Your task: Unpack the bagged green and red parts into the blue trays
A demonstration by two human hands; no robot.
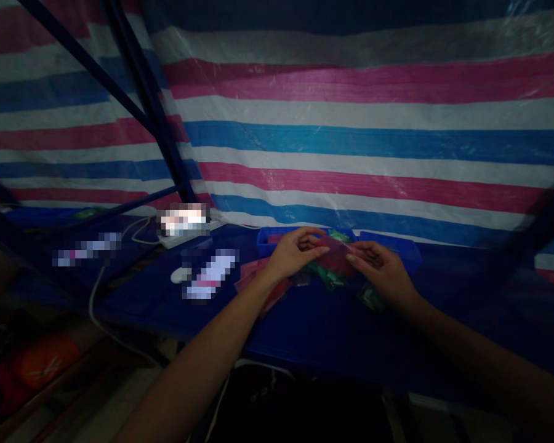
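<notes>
Both my hands meet over a dark blue table (305,332). My left hand (293,253) and my right hand (381,271) pinch the two ends of a thin reddish transparent bag (335,253), fingers closed on it. Beneath the bag lie small green packets (330,278), and more pink-red bags (258,277) are stacked by my left wrist. The light is dim and the details of the packets are hard to make out.
A blue tray (397,246) stands behind my hands. A white power strip (184,231) with cables, a small white round object (180,275) and blurred-out items sit to the left. A striped tarp (351,135) backs the table. Dark metal poles (152,117) rise at the left.
</notes>
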